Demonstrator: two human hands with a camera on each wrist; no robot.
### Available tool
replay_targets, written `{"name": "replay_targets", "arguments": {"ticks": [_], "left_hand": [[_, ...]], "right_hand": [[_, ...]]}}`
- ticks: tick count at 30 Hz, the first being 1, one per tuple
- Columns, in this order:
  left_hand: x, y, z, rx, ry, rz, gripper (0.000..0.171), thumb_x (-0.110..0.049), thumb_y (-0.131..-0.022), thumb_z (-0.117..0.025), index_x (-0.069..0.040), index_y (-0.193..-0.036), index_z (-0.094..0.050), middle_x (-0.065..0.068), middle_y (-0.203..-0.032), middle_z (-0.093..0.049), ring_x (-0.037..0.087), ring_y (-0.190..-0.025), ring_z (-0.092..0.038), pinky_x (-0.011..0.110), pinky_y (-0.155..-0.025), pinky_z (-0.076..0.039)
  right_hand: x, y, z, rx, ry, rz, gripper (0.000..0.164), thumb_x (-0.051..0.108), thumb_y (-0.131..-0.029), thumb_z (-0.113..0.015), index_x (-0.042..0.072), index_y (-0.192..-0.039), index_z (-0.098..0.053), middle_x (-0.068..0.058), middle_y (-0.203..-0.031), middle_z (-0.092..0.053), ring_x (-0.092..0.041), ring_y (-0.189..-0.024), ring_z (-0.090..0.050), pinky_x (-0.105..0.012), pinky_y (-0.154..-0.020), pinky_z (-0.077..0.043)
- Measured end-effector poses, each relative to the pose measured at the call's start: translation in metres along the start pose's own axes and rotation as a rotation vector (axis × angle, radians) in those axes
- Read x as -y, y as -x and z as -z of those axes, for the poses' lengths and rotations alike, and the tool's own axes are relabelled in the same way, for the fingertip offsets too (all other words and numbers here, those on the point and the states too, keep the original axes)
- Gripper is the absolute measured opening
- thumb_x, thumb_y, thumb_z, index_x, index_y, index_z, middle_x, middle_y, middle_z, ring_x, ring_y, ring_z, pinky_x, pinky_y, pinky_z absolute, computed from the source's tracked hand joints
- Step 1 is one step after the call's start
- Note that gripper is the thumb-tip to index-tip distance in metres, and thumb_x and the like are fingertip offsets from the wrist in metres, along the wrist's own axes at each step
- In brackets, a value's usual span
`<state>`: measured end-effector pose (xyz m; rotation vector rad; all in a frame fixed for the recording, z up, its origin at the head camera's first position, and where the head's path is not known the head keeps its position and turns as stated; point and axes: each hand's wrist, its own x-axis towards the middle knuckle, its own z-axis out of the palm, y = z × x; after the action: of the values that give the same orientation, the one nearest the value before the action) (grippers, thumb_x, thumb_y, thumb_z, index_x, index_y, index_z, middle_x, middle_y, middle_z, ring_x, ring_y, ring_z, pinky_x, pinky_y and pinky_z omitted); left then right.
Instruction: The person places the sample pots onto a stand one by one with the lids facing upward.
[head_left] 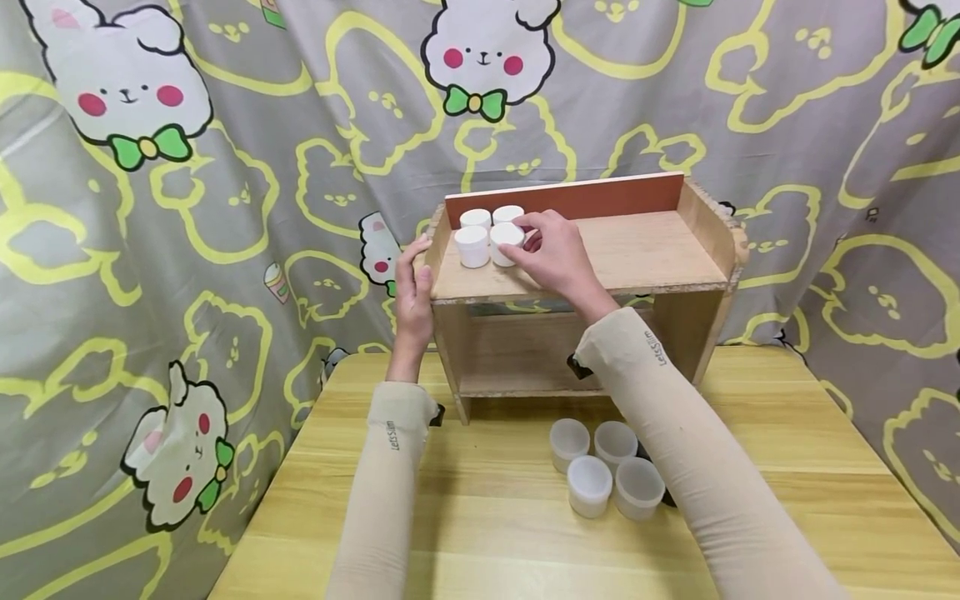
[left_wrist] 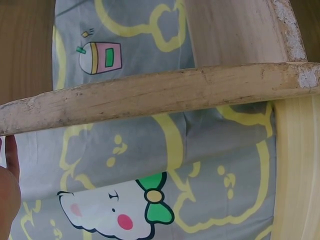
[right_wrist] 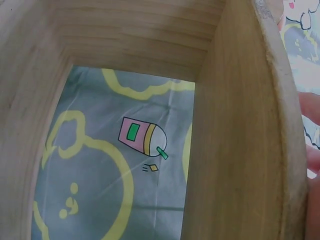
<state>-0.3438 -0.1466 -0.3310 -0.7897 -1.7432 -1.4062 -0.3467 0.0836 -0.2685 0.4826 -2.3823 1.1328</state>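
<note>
On the top board of a small wooden shelf (head_left: 637, 250), several white tubs stand grouped at the left end. My right hand (head_left: 553, 254) pinches the front right tub (head_left: 506, 243) between thumb and fingers. Beside it is the front left tub (head_left: 472, 247), with a back left tub (head_left: 475, 217) and a back right tub (head_left: 508, 213) behind. My left hand (head_left: 412, 296) rests against the outside of the shelf's left side panel (left_wrist: 160, 92), fingers up along its edge. In the left wrist view only part of that hand shows, at the left edge.
Several translucent tubs (head_left: 589, 483) stand together on the wooden table (head_left: 487, 533) in front of the shelf, beside my right forearm. A dark object behind them is partly hidden by the sleeve. A patterned curtain (head_left: 247, 250) hangs behind and on both sides.
</note>
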Motion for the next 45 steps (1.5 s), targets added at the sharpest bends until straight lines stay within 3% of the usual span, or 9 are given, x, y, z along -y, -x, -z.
{"name": "replay_targets", "arguments": {"ticks": [14, 45], "left_hand": [[-0.0012, 0.0006, 0.0006, -0.004, -0.006, 0.008, 0.04, -0.002, -0.1, -0.039, 0.013, -0.137, -0.043, 0.031, -0.148, -0.046, 0.039, -0.149, -0.038, 0.043, -0.126, -0.024], [-0.002, -0.0004, -0.0017, -0.008, 0.018, 0.004, 0.04, -0.003, -0.101, -0.039, 0.014, -0.136, -0.043, 0.032, -0.149, -0.045, 0.043, -0.149, -0.036, 0.041, -0.126, -0.023]], "right_hand": [[-0.0008, -0.001, -0.0049, -0.044, 0.02, -0.023, 0.049, 0.029, -0.09, -0.08, -0.001, -0.127, -0.07, -0.019, -0.116, -0.065, -0.029, -0.094, -0.071, -0.04, -0.086, -0.057], [-0.0013, -0.0002, -0.0042, -0.044, 0.036, -0.016, 0.045, 0.025, -0.09, -0.079, 0.0, -0.127, -0.07, -0.02, -0.115, -0.064, -0.03, -0.094, -0.071, -0.041, -0.088, -0.055]]}}
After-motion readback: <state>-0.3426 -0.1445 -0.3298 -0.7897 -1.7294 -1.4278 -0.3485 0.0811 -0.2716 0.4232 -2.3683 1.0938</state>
